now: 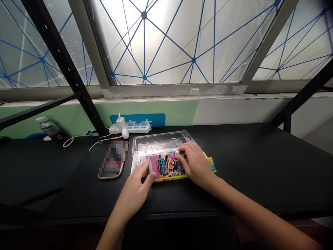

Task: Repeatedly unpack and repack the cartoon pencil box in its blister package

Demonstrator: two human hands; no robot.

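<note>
Pink case [169, 166], multicoloured print, apparently yellow-green rim [177, 178]; black desk [247, 159]; blue-lined window [166, 45]

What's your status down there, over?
Left hand at left end of colorful case. Right hand on its right part. Clear plastic packaging close behind.

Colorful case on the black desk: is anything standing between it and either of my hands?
Nothing visible: your left hand touches the colorful case at its left end, and your right hand rests on its right part. The clear plastic packaging shows mostly beyond it.
</note>
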